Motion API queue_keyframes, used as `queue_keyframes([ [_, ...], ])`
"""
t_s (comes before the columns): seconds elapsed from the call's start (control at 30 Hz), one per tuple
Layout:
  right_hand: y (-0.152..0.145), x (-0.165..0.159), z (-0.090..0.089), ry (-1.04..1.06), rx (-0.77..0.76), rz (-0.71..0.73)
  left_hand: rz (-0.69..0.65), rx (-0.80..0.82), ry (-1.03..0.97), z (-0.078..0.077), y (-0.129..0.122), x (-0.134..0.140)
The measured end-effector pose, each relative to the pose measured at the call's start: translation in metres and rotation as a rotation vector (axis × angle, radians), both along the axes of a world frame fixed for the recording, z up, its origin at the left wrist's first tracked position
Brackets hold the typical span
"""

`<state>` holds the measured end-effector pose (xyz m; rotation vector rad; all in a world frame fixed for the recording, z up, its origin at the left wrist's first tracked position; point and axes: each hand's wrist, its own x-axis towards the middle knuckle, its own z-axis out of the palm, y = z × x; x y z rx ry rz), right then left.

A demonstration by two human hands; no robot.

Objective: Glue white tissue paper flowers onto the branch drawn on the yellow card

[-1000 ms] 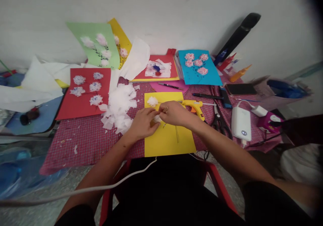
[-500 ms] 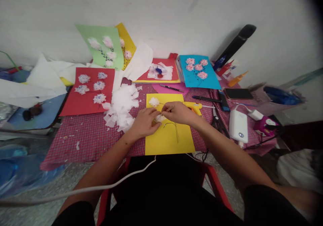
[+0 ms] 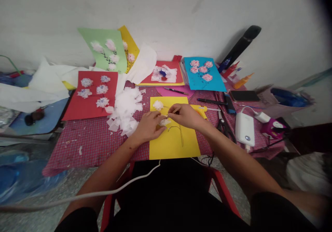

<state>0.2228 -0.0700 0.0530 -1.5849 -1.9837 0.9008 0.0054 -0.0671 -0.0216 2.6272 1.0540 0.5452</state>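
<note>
My right hand (image 3: 184,116) is closed on a thin light-brown stick (image 3: 176,110), its lower end down by a small white tissue tuft (image 3: 164,121). My left hand (image 3: 148,125) lies on the left part of a yellow paper sheet (image 3: 168,148), thumb and fingers apart around that tuft. Whether its fingertips press on the tissue I cannot tell. A finished-looking white tissue flower (image 3: 158,104) is on the sheet's upper left. Drawn stem lines (image 3: 181,137) run down the sheet, partly under my right hand. Beside my left hand spreads a heap of white tissue pieces (image 3: 127,107).
Right of the sheet are a yellow glue gun (image 3: 199,109), scissors (image 3: 225,129), a white power bank (image 3: 245,130) and a phone (image 3: 245,95). Flower pictures on red (image 3: 71,109), green (image 3: 85,35) and blue paper (image 3: 190,81) stand behind. A pale cable (image 3: 116,190) crosses my lap.
My right hand has turned slightly, and the stick in it now shows more clearly. My left hand stays almost where it was.
</note>
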Motion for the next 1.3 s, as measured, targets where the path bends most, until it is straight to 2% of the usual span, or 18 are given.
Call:
queue_keyframes([
  [0.23,-0.004,0.004,0.011,0.006,0.029,-0.027,0.004,-0.010,-0.006,0.002,0.000,0.000],
  [0.4,-0.025,0.021,0.013,0.164,0.151,-0.108,0.034,-0.033,-0.034,0.002,-0.001,0.001],
  [0.47,-0.042,0.030,0.003,0.277,0.189,-0.203,0.046,-0.046,-0.065,0.001,-0.001,0.000],
  [0.57,-0.073,0.042,-0.023,0.433,0.194,-0.337,0.035,-0.045,-0.174,-0.001,0.000,-0.003],
  [0.7,-0.105,0.049,-0.054,0.530,0.176,-0.400,-0.011,0.019,-0.308,0.000,0.003,-0.007],
  [0.8,-0.114,0.049,-0.063,0.551,0.136,-0.405,-0.108,0.041,-0.184,0.005,0.005,-0.004],
  [0.9,-0.116,0.049,-0.063,0.530,0.124,-0.383,-0.160,0.046,-0.047,0.014,0.003,-0.001],
  [1.0,-0.116,0.049,-0.061,0.518,0.129,-0.369,-0.088,0.046,-0.055,0.024,-0.007,-0.006],
  [1.1,-0.117,0.051,-0.062,0.530,0.135,-0.372,0.064,0.053,-0.135,0.029,-0.020,-0.028],
  [1.2,-0.117,0.055,-0.064,0.531,0.150,-0.377,0.220,0.117,-0.154,0.025,-0.030,-0.059],
  [1.3,-0.113,0.059,-0.066,0.496,0.170,-0.371,0.322,0.140,-0.096,0.015,-0.035,-0.082],
])
